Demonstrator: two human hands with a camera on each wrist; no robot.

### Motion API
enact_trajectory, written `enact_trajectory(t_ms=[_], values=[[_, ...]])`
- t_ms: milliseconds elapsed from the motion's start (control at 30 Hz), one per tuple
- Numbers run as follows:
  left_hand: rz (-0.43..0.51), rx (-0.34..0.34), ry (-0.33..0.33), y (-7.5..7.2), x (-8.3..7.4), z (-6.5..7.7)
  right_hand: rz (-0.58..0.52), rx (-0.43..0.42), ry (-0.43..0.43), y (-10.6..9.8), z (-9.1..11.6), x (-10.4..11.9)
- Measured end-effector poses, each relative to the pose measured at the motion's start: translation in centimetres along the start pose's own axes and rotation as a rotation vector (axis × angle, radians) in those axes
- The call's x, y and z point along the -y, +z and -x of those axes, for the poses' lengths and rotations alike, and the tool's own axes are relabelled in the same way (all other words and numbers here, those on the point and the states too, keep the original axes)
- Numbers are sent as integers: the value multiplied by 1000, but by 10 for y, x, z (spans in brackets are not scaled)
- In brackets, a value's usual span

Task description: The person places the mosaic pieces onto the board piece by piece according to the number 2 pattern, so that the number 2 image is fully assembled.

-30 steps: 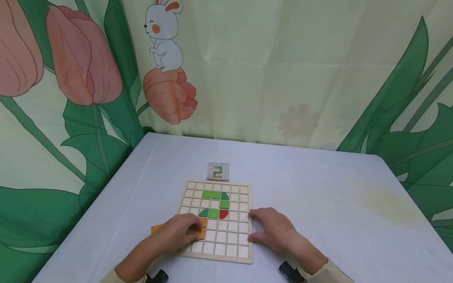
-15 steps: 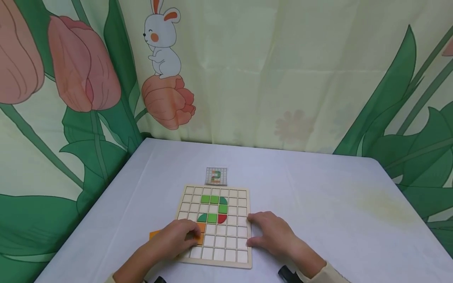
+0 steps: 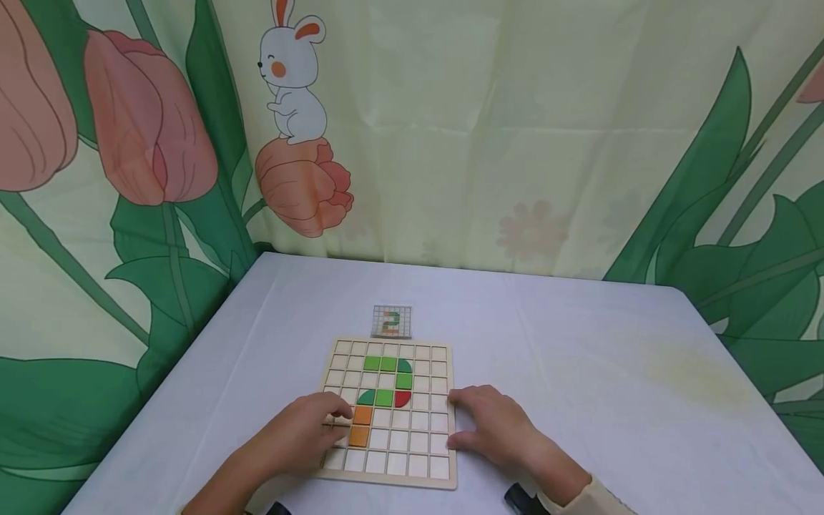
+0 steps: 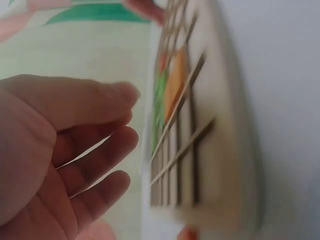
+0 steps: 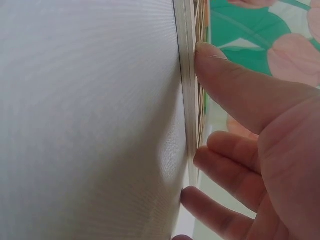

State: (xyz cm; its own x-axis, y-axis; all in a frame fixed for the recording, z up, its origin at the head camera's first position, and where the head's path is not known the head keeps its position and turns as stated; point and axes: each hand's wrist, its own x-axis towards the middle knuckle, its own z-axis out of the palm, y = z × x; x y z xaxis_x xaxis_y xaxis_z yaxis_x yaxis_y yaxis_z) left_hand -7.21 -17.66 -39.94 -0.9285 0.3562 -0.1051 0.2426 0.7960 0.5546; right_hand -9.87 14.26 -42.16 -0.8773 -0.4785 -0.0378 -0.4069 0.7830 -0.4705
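A wooden grid board point(image 3: 418, 441) lies on the white table in the head view. Green squares point(image 3: 388, 363), dark green quarter-rounds point(image 3: 404, 366) and a red quarter-round point(image 3: 402, 398) sit in its cells, along with two orange squares point(image 3: 359, 436) one below the other. My left hand point(image 3: 301, 435) hovers over the board's left side, just left of the orange squares. Its fingers are bent loosely around nothing, as the left wrist view of the hand point(image 4: 75, 145) confirms. My right hand point(image 3: 498, 422) touches the board's right edge with thumb and fingertips point(image 5: 204, 157).
A small pattern card point(image 3: 391, 322) showing a coloured figure lies just beyond the board's far edge. An orange bit point(image 4: 188, 233) peeks out beside the board in the left wrist view. A printed curtain point(image 3: 450, 143) hangs behind the table point(image 3: 579, 372).
My left hand has drawn back leftwards from the orange squares, leaving both in view. The orange pieces left of the board are now hidden behind it. My right hand stays at the board's edge.
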Motion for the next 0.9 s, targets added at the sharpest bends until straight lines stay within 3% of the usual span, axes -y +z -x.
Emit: enact_trajectory(t_ms=[100, 233, 467, 667, 900], values=[[25, -31, -97, -11, 5, 4, 7, 3, 0, 0, -1, 1], [23, -63, -177, -23, 18, 11, 5, 7, -1, -2, -1, 2], [-33, -47, -249, -39, 44, 24, 3, 15, 7, -2, -3, 2], [-18, -44, -304, -40, 58, 30, -2, 15, 19, -1, -3, 2], [11, -28, -342, -31, 70, 28, -21, -5, 8, 1, 2, -1]])
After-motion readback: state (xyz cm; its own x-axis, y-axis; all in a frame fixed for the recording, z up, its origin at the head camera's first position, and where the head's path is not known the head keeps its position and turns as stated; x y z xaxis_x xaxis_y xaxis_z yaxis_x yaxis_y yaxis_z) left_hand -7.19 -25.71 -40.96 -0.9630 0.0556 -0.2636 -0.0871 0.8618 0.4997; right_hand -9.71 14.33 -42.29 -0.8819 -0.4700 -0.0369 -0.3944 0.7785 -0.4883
